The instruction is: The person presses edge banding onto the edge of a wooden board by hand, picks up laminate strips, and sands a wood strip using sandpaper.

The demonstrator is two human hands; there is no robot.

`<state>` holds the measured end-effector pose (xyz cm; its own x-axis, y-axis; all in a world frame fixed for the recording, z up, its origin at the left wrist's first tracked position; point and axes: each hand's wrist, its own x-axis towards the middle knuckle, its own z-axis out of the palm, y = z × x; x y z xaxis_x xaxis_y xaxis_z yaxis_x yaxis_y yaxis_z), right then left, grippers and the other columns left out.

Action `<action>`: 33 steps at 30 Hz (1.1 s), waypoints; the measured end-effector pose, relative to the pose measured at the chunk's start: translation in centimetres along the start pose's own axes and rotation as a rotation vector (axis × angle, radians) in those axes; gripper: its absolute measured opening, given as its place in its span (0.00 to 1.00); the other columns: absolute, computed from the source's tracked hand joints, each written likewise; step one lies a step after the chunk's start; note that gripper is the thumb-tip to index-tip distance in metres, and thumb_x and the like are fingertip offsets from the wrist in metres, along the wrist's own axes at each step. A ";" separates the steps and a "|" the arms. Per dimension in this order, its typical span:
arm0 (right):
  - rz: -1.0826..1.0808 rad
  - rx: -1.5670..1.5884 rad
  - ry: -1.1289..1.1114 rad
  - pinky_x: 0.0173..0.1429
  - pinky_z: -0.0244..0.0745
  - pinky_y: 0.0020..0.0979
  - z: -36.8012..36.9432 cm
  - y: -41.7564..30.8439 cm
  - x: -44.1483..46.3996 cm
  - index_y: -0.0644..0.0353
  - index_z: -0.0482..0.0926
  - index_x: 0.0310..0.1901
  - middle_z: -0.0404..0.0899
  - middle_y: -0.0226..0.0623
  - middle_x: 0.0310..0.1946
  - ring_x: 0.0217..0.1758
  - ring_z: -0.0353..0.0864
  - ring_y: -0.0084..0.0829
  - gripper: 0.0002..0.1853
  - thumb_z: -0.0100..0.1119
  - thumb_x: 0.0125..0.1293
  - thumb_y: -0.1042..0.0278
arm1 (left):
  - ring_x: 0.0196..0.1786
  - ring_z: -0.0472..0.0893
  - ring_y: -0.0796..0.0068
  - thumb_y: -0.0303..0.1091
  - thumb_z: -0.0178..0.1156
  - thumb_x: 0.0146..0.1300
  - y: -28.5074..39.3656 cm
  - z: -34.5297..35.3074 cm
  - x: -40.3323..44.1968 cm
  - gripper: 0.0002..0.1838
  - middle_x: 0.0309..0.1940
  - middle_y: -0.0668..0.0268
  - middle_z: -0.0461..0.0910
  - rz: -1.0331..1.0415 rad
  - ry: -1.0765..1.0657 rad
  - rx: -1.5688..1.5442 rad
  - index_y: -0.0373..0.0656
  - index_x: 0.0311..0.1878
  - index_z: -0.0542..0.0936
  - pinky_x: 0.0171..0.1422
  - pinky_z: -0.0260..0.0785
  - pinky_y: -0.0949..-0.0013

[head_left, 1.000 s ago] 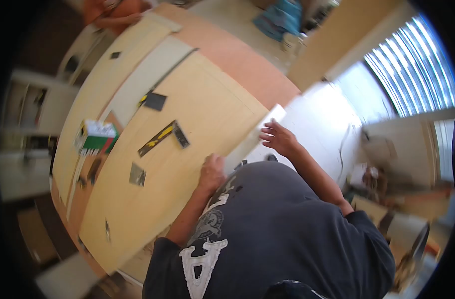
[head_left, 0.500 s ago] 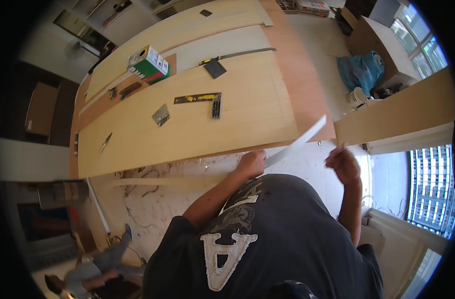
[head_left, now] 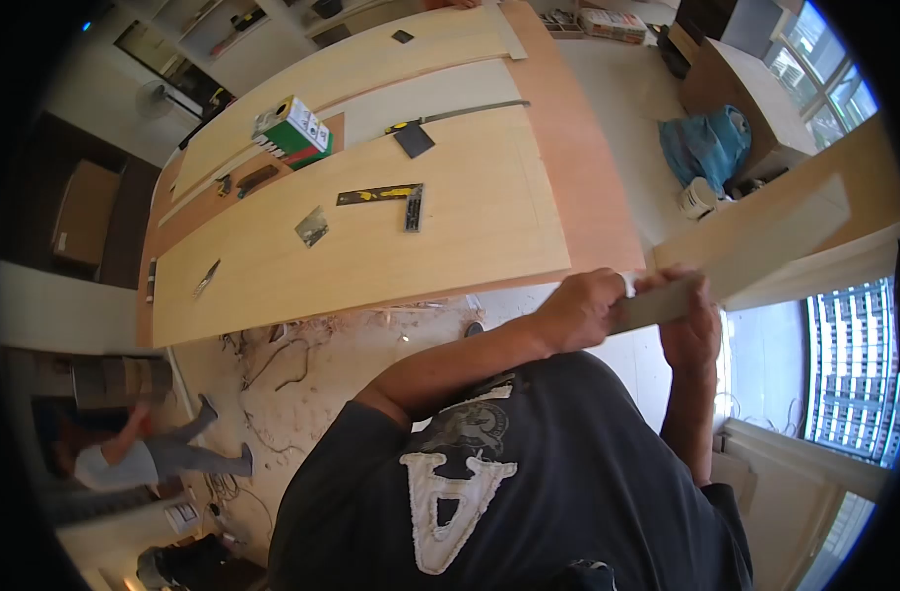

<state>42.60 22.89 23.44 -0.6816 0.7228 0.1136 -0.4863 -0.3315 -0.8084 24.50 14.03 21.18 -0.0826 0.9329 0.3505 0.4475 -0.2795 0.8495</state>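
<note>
Both hands are closed on a long, flat, pale strip (head_left: 765, 251), its far part blurred by motion. My left hand (head_left: 583, 307) grips the near end, in front of my chest. My right hand (head_left: 694, 320) wraps around the strip further along, fingers over its edge. The strip slants up to the right, past the table corner. On the pale wooden board (head_left: 470, 231) beyond my hands lie a try square (head_left: 383, 195), a square metal plate (head_left: 312, 227) and a small pointed tool (head_left: 207, 278).
A green-and-white can (head_left: 307, 138), a dark square pad (head_left: 414, 139) and a long thin tool with a yellow end (head_left: 401, 127) are on the table. Wood panels (head_left: 814, 202) stand at right. A person (head_left: 140, 458) is at lower left; cords lie on the floor.
My left hand has moved right with the strip. My right hand, empty before, has closed on it. The strip now reaches further right. The person at lower left has shifted position.
</note>
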 end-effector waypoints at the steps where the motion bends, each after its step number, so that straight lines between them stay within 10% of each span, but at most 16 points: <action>1: -0.028 0.025 -0.014 0.64 0.72 0.50 -0.3 -0.6 -0.3 0.66 0.75 0.58 0.81 0.49 0.47 0.55 0.81 0.47 0.26 0.48 0.79 0.46 | 0.31 0.80 0.52 0.29 0.70 0.58 0.6 0.1 0.3 0.09 0.28 0.55 0.78 0.021 -0.020 -0.030 0.38 0.32 0.78 0.36 0.72 0.56; 7: -0.217 0.356 0.034 0.51 0.70 0.41 -2.3 -8.9 -3.3 0.62 0.76 0.54 0.78 0.33 0.45 0.44 0.73 0.33 0.25 0.53 0.76 0.44 | 0.36 0.81 0.53 0.37 0.74 0.55 0.7 0.7 -0.5 0.15 0.31 0.57 0.80 0.016 -0.235 0.108 0.38 0.32 0.79 0.41 0.73 0.57; 19: -0.563 -0.471 -0.094 0.36 0.63 0.28 0.3 -25.3 -10.0 0.60 0.78 0.51 0.72 0.27 0.32 0.25 0.68 0.20 0.21 0.47 0.80 0.49 | 0.43 0.84 0.49 0.45 0.71 0.56 -1.7 -0.1 -2.4 0.17 0.36 0.50 0.84 -0.225 -0.372 0.129 0.38 0.35 0.83 0.50 0.75 0.54; 26: -0.426 -0.416 -0.129 0.48 0.71 0.34 3.7 -25.9 -10.0 0.60 0.75 0.59 0.75 0.32 0.46 0.43 0.72 0.27 0.28 0.42 0.80 0.41 | 0.38 0.84 0.53 0.43 0.72 0.57 -1.4 -0.4 -2.5 0.16 0.34 0.53 0.85 -0.249 -0.408 0.060 0.38 0.35 0.84 0.46 0.77 0.58; 33: -0.521 -0.669 0.076 0.46 0.73 0.38 3.5 -25.6 -10.4 0.69 0.72 0.61 0.77 0.40 0.39 0.39 0.76 0.33 0.35 0.30 0.81 0.39 | 0.52 0.82 0.61 0.37 0.65 0.68 3.0 -1.3 -0.9 0.12 0.44 0.58 0.84 0.043 -0.824 -0.433 0.36 0.42 0.84 0.59 0.72 0.62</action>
<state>60.19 21.76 45.03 -0.4099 0.7303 0.5465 -0.2863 0.4658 -0.8373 24.77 12.04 23.87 0.6590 0.7398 0.1354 0.0509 -0.2235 0.9734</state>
